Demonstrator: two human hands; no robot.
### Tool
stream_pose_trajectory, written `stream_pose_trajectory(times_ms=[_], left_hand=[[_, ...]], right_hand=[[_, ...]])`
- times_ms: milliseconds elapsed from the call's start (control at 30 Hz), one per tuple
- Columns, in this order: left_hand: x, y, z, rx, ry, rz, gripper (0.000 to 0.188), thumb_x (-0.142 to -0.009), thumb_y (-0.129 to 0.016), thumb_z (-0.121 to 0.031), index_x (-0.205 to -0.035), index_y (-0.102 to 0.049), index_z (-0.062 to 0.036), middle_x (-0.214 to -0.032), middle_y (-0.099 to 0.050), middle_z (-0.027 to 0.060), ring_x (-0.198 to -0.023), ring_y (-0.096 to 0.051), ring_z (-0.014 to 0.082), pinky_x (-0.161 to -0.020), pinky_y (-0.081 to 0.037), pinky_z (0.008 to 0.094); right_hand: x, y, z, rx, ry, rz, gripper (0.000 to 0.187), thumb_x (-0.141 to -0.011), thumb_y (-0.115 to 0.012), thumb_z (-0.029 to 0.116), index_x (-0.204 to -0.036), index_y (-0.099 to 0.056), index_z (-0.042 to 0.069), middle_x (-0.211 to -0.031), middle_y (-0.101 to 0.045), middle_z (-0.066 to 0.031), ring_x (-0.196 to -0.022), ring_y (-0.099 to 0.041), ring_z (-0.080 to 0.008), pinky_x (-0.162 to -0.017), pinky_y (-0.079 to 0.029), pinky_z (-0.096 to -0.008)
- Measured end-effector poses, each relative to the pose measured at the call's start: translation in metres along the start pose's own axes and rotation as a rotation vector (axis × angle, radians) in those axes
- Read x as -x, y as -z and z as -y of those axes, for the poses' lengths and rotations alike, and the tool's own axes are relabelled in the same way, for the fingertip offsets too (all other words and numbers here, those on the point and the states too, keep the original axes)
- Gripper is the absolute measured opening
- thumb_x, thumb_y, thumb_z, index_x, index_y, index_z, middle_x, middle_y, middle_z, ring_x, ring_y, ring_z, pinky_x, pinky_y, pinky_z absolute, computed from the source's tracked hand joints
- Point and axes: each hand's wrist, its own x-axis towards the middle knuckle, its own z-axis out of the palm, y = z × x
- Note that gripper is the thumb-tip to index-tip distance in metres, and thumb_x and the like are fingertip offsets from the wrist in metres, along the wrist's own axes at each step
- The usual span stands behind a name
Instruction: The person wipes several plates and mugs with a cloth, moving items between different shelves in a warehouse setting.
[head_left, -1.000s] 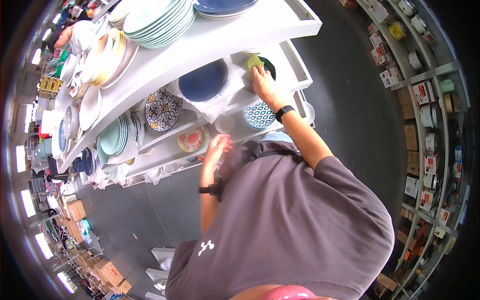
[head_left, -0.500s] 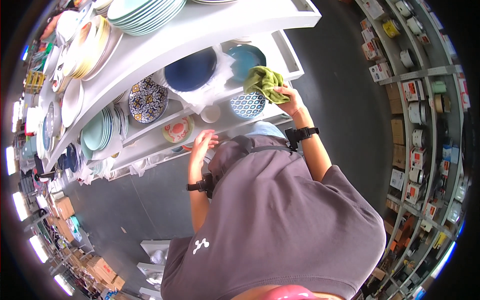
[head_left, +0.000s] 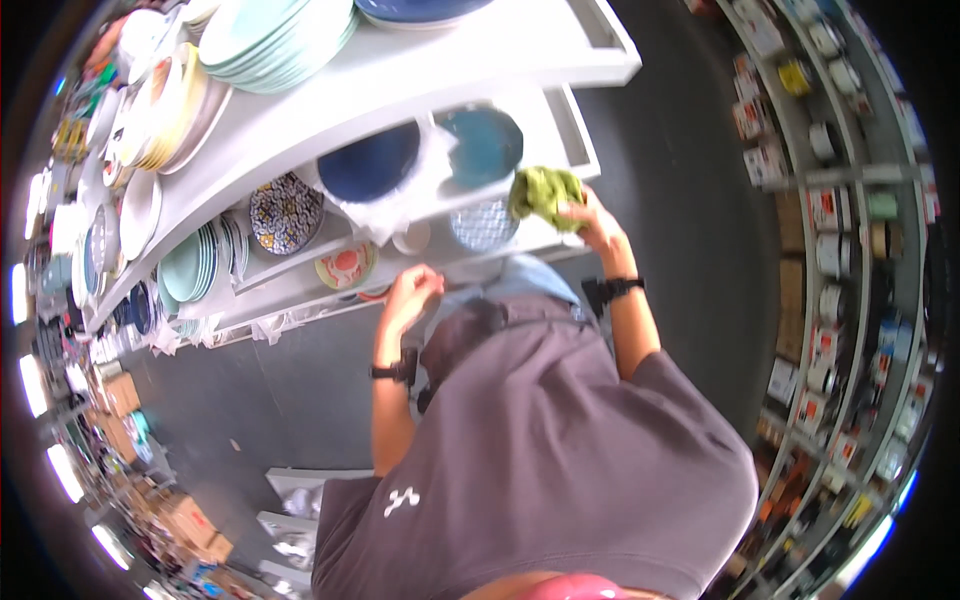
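Note:
My right hand [head_left: 592,222] grips a crumpled green cloth [head_left: 545,192] in front of the white shelf unit [head_left: 420,75], just right of a small blue patterned bowl [head_left: 482,224] and below a teal plate [head_left: 482,143]. My left hand [head_left: 410,295] hangs with curled fingers near the lower shelf, beside a plate with an orange pattern [head_left: 345,266] and a small white cup [head_left: 411,237]. It holds nothing that I can see. A dark blue plate [head_left: 368,163] stands left of the teal one.
Stacks of pale green plates [head_left: 275,35] lie on the top shelf, more plates [head_left: 195,262] stand on edge at the left. A patterned blue and white plate [head_left: 284,212] leans nearby. Shelves of boxed goods [head_left: 830,210] line the right. Cardboard boxes [head_left: 120,395] sit on the dark floor.
My right hand has drawn the green cloth down and right, away from the teal plate on the upper shelf. My left hand stayed near the lower shelf.

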Motion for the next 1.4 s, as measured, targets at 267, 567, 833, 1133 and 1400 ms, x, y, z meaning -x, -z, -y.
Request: stream_pose_trajectory(times_ms=[267,567,833,1133,1400], left_hand=[[0.012,-0.054,-0.007,-0.102,0.096,-0.270,0.024,-0.100,-0.061,-0.026,-0.105,-0.063,-0.0024,-0.089,-0.070,0.0052,-0.083,-0.066,0.0133,-0.077,-0.052,0.0291],[0.013,-0.116,0.019,-0.169,0.274,-0.288,0.023,-0.094,-0.068,-0.028,-0.098,-0.068,-0.0049,-0.084,-0.070,0.0080,-0.079,-0.066,0.0169,-0.072,-0.052,0.0336],[-0.027,-0.144,0.050,0.153,0.092,-0.592,0.022,-0.102,-0.050,-0.017,-0.108,-0.065,-0.0021,-0.082,-0.069,0.0069,-0.071,-0.064,0.0135,-0.067,-0.051,0.0291],[-0.131,-0.174,0.150,0.288,0.248,-0.957,0.055,-0.101,-0.055,-0.033,-0.149,-0.038,-0.0126,-0.076,-0.068,0.0169,-0.070,-0.067,0.0342,-0.063,-0.051,0.0428],[-0.153,-0.184,0.140,0.558,0.210,-0.875,0.069,-0.101,-0.051,-0.026,-0.159,-0.013,-0.0180,-0.079,-0.067,0.0258,-0.071,-0.066,0.0424,-0.065,-0.051,0.0514]], right_hand=[[-0.027,0.034,0.013,0.036,-0.302,0.256,0.084,-0.068,-0.087,0.003,-0.142,-0.047,0.002,-0.129,-0.062,-0.0076,-0.117,-0.061,-0.0216,-0.101,-0.049,-0.0334],[-0.054,0.020,-0.002,0.300,-0.493,0.447,0.065,-0.076,-0.081,0.000,-0.135,-0.054,0.000,-0.120,-0.066,-0.0072,-0.108,-0.063,-0.0188,-0.096,-0.050,-0.0334],[-0.057,0.016,-0.030,0.450,-0.580,0.303,0.059,-0.081,-0.076,0.003,-0.135,-0.051,0.004,-0.121,-0.061,-0.0070,-0.105,-0.061,-0.0203,-0.089,-0.049,-0.0314],[-0.086,0.050,-0.080,0.715,-0.445,-0.024,0.057,-0.080,-0.079,0.002,-0.131,-0.053,0.002,-0.123,-0.060,-0.0068,-0.110,-0.059,-0.0202,-0.090,-0.051,-0.0323],[-0.138,0.055,-0.134,0.871,-0.272,-0.126,0.067,-0.083,-0.081,0.013,-0.141,-0.048,0.014,-0.134,-0.056,-0.0058,-0.115,-0.059,-0.0233,-0.092,-0.049,-0.0338]])
